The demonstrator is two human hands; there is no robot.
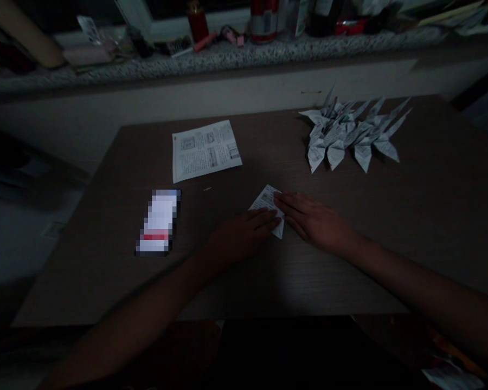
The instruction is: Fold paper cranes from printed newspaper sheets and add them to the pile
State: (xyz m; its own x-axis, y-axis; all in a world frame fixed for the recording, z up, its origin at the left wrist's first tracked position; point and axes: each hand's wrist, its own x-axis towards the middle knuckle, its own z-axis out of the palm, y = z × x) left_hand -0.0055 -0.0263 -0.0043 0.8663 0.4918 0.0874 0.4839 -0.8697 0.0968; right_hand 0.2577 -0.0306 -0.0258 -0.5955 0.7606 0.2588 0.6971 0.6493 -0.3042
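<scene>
A small piece of printed paper (pixel 267 196), folded to a pointed shape, lies flat on the table between my hands. My left hand (pixel 242 235) rests palm down over its lower left part, fingers stretched out and covering much of it. From the right, my right hand (pixel 317 221) lays its extended fingertips on the paper's right edge. Neither hand is closed around anything. How the folds run under my fingers is hidden.
Farther back on the brown table (pixel 146 157) lies a flat printed sheet (pixel 205 154). A phone (pixel 158 222) with a lit, blurred screen is at the left. Several folded paper cranes (pixel 345 132) cluster at the back right. Behind, a speckled sill (pixel 223 56) holds bottles, a can (pixel 263 21) and clutter.
</scene>
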